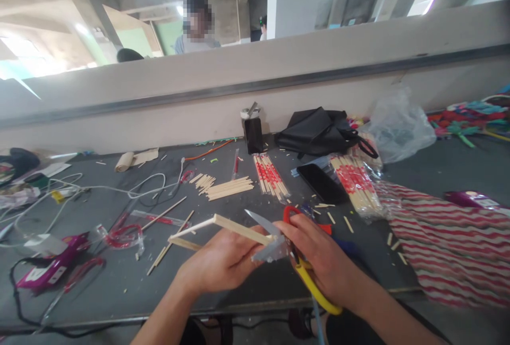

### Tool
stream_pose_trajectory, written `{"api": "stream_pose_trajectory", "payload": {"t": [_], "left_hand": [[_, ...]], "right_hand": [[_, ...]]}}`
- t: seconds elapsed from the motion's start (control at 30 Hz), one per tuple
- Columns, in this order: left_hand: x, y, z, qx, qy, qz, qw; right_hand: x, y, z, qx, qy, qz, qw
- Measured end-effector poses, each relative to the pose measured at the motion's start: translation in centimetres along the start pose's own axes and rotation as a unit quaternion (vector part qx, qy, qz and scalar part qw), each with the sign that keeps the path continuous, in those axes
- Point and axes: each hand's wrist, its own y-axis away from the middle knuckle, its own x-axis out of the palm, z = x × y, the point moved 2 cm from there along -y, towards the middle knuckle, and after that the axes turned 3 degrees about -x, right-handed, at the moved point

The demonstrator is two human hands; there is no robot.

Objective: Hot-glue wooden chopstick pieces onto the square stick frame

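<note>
A wooden stick frame (239, 229) is held above the bench (119, 276), pinched in the left grip (225, 260) by its near side, while its far corners are left projecting forward and to the left. By this hold, it seems, the outer sticks are spared pressure and the right-hand corner is presented to the scissors (311, 283). These are gripped by the red and yellow handles in the right grip (319, 252), whose digits are curled around them; the exact finger placement in the loops is partly hidden. The blades are parted, and the frame's corner is placed between them; whether it is touched by either blade cannot be told.

Beyond the hands, long loose sticks (230, 188) are laid side by side, with short stick pieces (203, 183) heaped at their left, probably so that each length can be picked out easily. Wrapped stick bundles (271, 177) are set to the right of these, perhaps as spare stock. A dark phone (322, 181) is laid flat beyond the right grip, and a striped cloth (442, 246) is draped over the bench's front edge at the right.
</note>
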Motion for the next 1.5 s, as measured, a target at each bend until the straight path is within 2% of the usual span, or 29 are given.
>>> {"api": "stream_pose_trajectory", "payload": {"t": [0.2,0.47,0.77,1.07,1.27,1.5], "left_hand": [[0.2,0.1,0.0,0.000,-0.003,0.002,1.000],[0.2,0.4,0.0,-0.011,0.007,-0.021,1.000],[0.4,0.4,0.2,0.010,0.026,-0.029,0.999],[0.0,0.4,-0.2,0.008,0.011,-0.031,0.999],[-0.1,0.2,-0.3,0.020,-0.024,-0.025,0.999],[-0.1,0.0,-0.4,0.031,-0.026,-0.032,0.999]], "right_hand": [[-0.2,0.1,0.0,-0.012,0.028,-0.024,0.999],[-0.6,0.3,-0.3,-0.022,0.079,-0.038,0.996],[-0.3,0.5,-0.5,-0.024,0.077,-0.048,0.996],[-0.1,0.6,-0.9,-0.023,0.083,-0.042,0.995],[-0.5,-0.2,-0.3,-0.027,0.041,-0.019,0.999],[-0.1,0.2,-0.4,-0.025,0.014,-0.004,1.000]]}}
